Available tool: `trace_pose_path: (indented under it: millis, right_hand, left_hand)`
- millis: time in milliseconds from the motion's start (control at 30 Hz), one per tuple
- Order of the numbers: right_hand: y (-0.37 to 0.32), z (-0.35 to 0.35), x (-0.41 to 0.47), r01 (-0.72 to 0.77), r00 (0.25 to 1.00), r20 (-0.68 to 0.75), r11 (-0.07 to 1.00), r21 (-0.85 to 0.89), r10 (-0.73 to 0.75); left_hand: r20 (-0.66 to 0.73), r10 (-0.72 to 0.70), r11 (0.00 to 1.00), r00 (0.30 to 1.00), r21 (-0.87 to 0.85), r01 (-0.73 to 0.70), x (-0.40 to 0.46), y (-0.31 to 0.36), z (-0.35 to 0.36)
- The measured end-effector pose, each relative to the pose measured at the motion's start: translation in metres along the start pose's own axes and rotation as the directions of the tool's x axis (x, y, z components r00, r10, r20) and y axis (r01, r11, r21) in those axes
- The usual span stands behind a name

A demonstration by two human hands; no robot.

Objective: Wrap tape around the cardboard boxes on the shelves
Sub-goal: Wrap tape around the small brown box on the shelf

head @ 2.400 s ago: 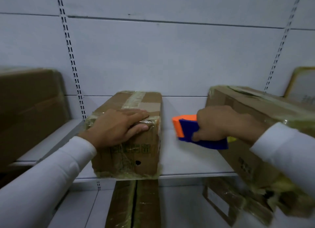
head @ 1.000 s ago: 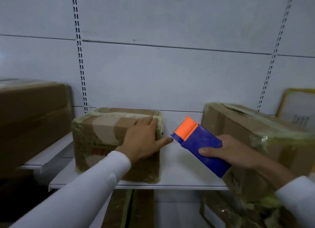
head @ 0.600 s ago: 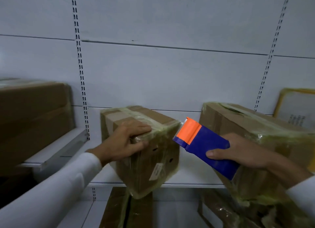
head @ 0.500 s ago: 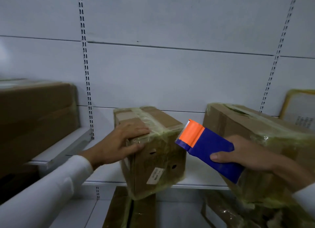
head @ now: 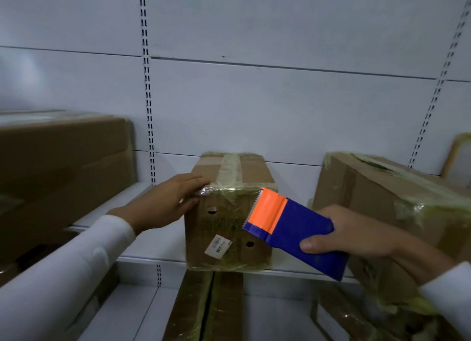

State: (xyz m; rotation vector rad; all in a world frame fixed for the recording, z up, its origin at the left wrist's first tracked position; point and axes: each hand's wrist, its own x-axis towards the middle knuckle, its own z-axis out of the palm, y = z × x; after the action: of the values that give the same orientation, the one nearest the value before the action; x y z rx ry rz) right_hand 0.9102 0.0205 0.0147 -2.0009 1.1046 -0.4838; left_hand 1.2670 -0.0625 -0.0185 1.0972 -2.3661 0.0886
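Cardboard under glossy old tape, the middle box (head: 229,213) stands end-on at the shelf (head: 153,249) front edge, the left hand (head: 168,205) pressing flat, fingers straight, on its upper left corner. The right hand (head: 356,231) has fingers curled around the blue-and-orange tape dispenser (head: 293,228), whose toothed edge should meet the front face squarely while the box is braced. A larger box (head: 382,200) just right crowds the dispenser's sweep; another (head: 63,167) sits well left.

Head view: the left hand (head: 167,203) rests on the upper left corner of the taped middle cardboard box (head: 229,213) on the white shelf (head: 158,249). The right hand (head: 354,232) grips a blue tape dispenser (head: 295,232), its orange serrated end at the box's front. 2 further boxes flank it: left box (head: 63,172), right box (head: 387,203).
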Motion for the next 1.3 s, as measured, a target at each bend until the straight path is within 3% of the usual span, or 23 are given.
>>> trace_pose_path:
  millis: [67,167,267,367,433,600,767,967,1100,1300]
  right_hand:
    - [-0.002,0.001,0.006,-0.015,1.0,0.025,0.999,-0.033,0.016]
    - [-0.006,0.002,0.01,-0.017,0.998,0.063,0.998,-0.064,0.021]
    - [-0.012,0.001,0.014,0.003,0.997,0.078,0.996,-0.093,0.005]
    - [-0.016,0.002,0.018,0.012,0.996,0.088,0.994,-0.105,-0.003]
    - [-0.018,0.004,0.022,0.011,0.994,0.107,0.994,-0.111,0.001]
    - [-0.023,0.008,0.028,-0.003,0.991,0.133,0.992,-0.127,0.02]
    - [-0.033,0.008,0.035,-0.003,0.987,0.16,0.986,-0.166,0.03]
    - [-0.065,-0.008,0.052,-0.036,0.972,0.217,0.966,-0.257,0.094]
    - [-0.08,-0.034,0.052,-0.094,0.986,0.094,0.923,-0.372,0.138]
    - [-0.097,-0.043,0.058,-0.183,0.978,0.027,0.91,-0.372,0.208]
  left_hand:
    - [-0.044,-0.017,0.999,0.999,-0.045,0.015,-0.002,0.017,0.001]
    - [-0.163,-0.033,0.963,0.986,-0.268,-0.012,-0.006,0.05,0.0]
    - [0.042,-0.067,0.819,0.997,-0.568,0.079,-0.006,0.068,-0.002]
    - [0.218,0.058,0.698,0.974,-0.706,0.117,-0.003,0.071,0.0]
    - [0.224,0.099,0.654,0.97,-0.749,0.106,-0.003,0.071,0.002]
    - [0.223,0.042,0.53,0.974,-0.831,0.168,-0.004,0.065,0.009]
    - [0.13,-0.032,0.522,0.991,-0.843,0.127,-0.003,0.055,0.011]
    - [0.034,-0.104,0.622,0.994,-0.778,0.091,-0.005,0.027,-0.012]
    - [-0.084,-0.248,0.663,0.965,-0.741,0.106,-0.013,-0.009,-0.035]
    - [-0.069,-0.303,0.689,0.95,-0.705,0.168,-0.009,-0.023,-0.036]
